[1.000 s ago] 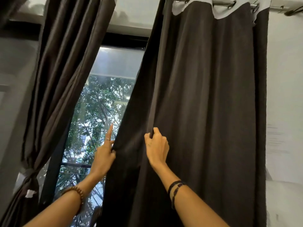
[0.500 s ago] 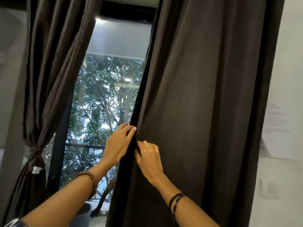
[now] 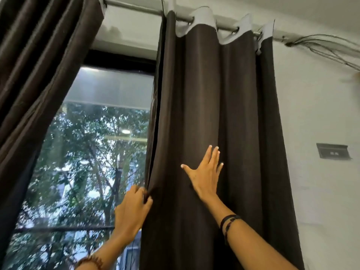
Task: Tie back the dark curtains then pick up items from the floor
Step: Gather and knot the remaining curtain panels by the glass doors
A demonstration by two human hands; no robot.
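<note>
The right-hand curtain [image 3: 220, 117] hangs in deep folds from the rod [image 3: 136, 9], dark brown with a pale band at the top where the rings pass through. The person's right hand [image 3: 205, 177] lies flat against the front of it, palm on the cloth, fingers [image 3: 214, 154] spread and pointing up, the thumb stretched out to the side. Nothing is gripped there; the hand only presses on the fabric, and the folds run straight up from above the fingertips to the rod.

The left hand [image 3: 132, 209] is lower and nearer the window [image 3: 87, 152]. Its fingers [image 3: 139, 191] are curled and pinched on the inner edge of the same curtain, the hem bunched just between them and the thumb. That edge rises from the pinch in a nearly straight line to the rod. A beaded bracelet [image 3: 90, 263] sits on the left wrist at the bottom of the view, and two dark bands [image 3: 229, 221] circle the right wrist.

On the far side of the left fingers, across the open glass, the other curtain [image 3: 37, 65] sweeps down and away at a slant, already drawn aside; its lower part runs out of view. Through the pane beyond the left fingers are green trees and a reflected ceiling light.

Past the right fingers, beyond the curtain's outer edge, is a white wall [image 3: 321, 114] with a small dark plate [image 3: 333, 151] on it and some loose wires [image 3: 321, 43] trailing from the end of the rod.
</note>
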